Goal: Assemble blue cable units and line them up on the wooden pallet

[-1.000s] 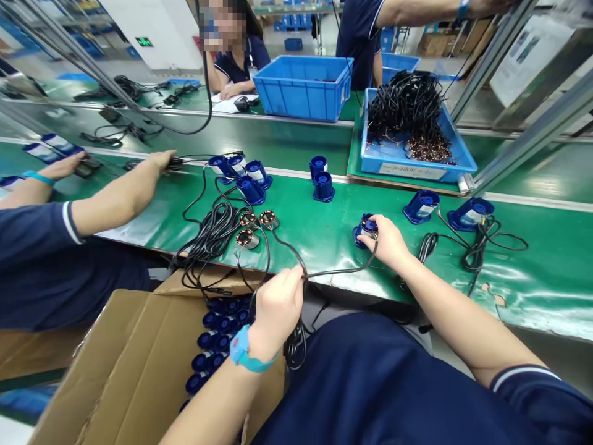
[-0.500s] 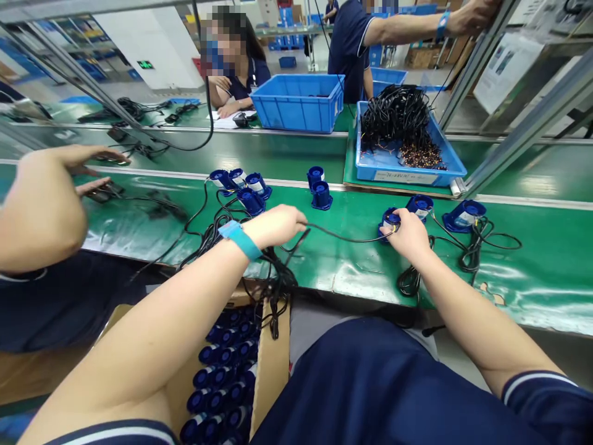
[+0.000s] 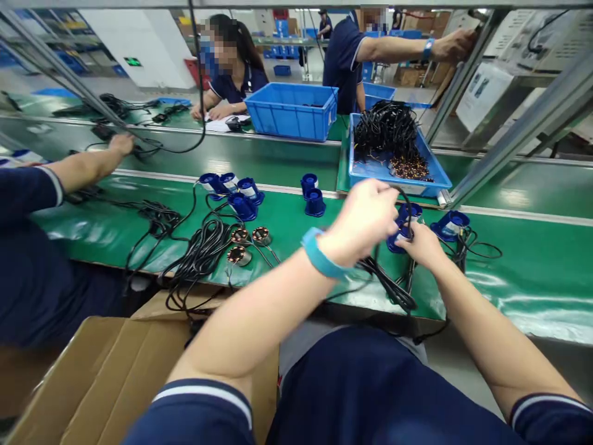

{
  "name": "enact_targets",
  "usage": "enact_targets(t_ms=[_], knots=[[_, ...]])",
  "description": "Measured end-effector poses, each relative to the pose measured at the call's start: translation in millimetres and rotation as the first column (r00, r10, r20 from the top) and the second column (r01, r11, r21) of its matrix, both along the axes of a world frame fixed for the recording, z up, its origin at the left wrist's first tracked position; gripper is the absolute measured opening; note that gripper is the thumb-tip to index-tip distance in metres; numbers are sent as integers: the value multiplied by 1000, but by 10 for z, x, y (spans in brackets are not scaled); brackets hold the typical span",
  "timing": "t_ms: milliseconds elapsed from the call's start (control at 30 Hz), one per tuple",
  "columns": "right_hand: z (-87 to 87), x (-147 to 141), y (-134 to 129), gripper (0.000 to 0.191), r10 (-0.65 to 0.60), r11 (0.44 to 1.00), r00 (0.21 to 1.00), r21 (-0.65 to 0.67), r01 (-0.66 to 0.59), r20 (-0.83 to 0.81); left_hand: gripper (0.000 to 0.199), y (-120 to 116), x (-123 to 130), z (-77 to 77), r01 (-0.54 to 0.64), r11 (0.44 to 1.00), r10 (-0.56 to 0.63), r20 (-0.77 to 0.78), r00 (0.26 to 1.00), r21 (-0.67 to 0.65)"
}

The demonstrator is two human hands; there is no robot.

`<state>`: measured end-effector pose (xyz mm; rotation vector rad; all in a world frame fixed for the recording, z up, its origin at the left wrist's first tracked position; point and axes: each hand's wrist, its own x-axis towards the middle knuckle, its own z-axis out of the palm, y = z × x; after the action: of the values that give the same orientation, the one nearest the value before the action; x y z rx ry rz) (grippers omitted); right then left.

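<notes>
My left hand point(image 3: 370, 216), with a teal band at its wrist, is closed on a black cable point(image 3: 406, 203) that arches over to the right. Close beside it, my right hand point(image 3: 425, 247) grips a small blue cup-shaped housing point(image 3: 396, 240) on the green work surface. My fingers partly cover that housing and the cable's end at it. Another blue housing point(image 3: 410, 212) stands just behind. To the right is a further blue housing point(image 3: 450, 225) with a coiled cable. A bundle of black cable point(image 3: 391, 290) hangs below my hands.
Copper-wound rings point(image 3: 239, 255) lie beside coiled black cables point(image 3: 199, 253). More blue housings point(image 3: 315, 203) stand along the back. A blue tray point(image 3: 440, 179) holds cables, near a blue bin point(image 3: 291, 117). A cardboard box point(image 3: 115, 371) sits below. A co-worker's hand point(image 3: 121, 144) reaches in at left.
My left hand has moved right, close to my right hand, bending the cable into an arch. The copper-wound rings have come into view. The co-worker's arm at left has shifted back.
</notes>
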<state>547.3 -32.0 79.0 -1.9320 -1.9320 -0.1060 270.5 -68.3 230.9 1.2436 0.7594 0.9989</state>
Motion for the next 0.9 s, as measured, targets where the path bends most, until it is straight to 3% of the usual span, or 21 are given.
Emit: enact_targets(t_ms=[67, 167, 233, 300, 367, 433, 567, 667, 800, 900], knots=[[126, 215, 2, 47, 88, 991, 991, -93, -98, -105, 11, -211, 246, -365, -63, 995, 76, 170, 983, -79], [368, 461, -18, 52, 133, 963, 910, -167, -213, -392, 14, -423, 524, -1010, 4, 989, 29, 220, 975, -147], [518, 421, -38, 46, 95, 980, 859, -102, -168, -502, 17, -505, 620, -1367, 37, 982, -4, 174, 985, -187], [615, 142, -46, 37, 77, 996, 871, 0, -88, -484, 23, -564, 636, -1595, 11, 985, 4, 88, 996, -173], [639, -362, -27, 37, 145, 989, 913, 61, -131, -382, 33, -630, 584, -1696, -24, 996, 21, -39, 999, -81], [585, -1016, 22, 37, 318, 947, 913, 39, -319, -256, 41, -722, 484, -1722, 17, 997, -2, -179, 984, 81], [298, -2378, 197, 35, 636, 757, 770, -148, -636, -53, 56, -965, 204, -1802, 209, 890, 8, -473, 881, 405], [4, -3122, 381, 53, 654, 722, 756, -314, -616, 22, 70, -1082, -27, -1964, 264, 864, 31, -567, 823, 430], [-367, -3544, 556, 52, 627, 740, 779, -320, -591, 11, 72, -1071, -286, -2100, 349, 869, -73, -608, 791, 350], [-581, -3507, 567, 47, 622, 767, 783, -214, -604, 20, 67, -1021, -486, -1967, 454, 840, -201, -607, 768, 297]])
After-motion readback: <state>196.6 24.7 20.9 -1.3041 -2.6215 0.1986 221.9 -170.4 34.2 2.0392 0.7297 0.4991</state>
